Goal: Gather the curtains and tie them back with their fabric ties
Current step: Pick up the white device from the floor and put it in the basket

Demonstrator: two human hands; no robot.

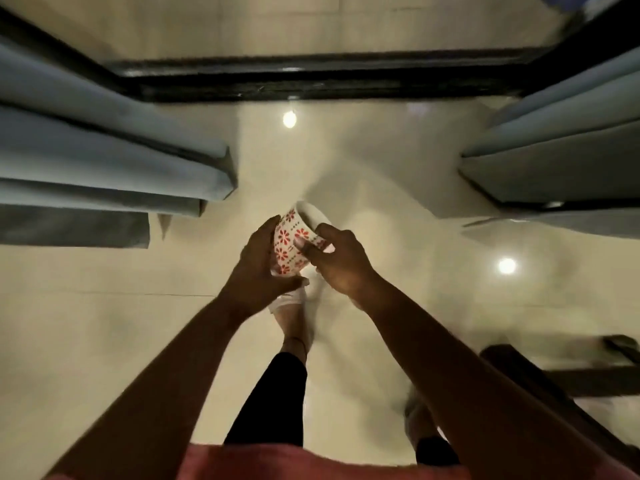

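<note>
I hold a white fabric tie (pixel 290 244) printed with red flowers in front of me, over the floor. My left hand (pixel 255 270) grips its left side and my right hand (pixel 337 263) pinches its right side with thumb and fingers. A grey-blue curtain (pixel 104 150) hangs in folds at the left. A second grey-blue curtain (pixel 561 157) hangs at the right. Both curtains hang loose, apart from my hands. The tie's lower end is hidden behind my left hand.
A black door or window track (pixel 311 81) crosses the glossy cream floor (pixel 398 202) between the curtains. Dark wooden furniture (pixel 571 382) stands at the lower right. My legs and feet show below my hands, and two lamp reflections glare on the floor.
</note>
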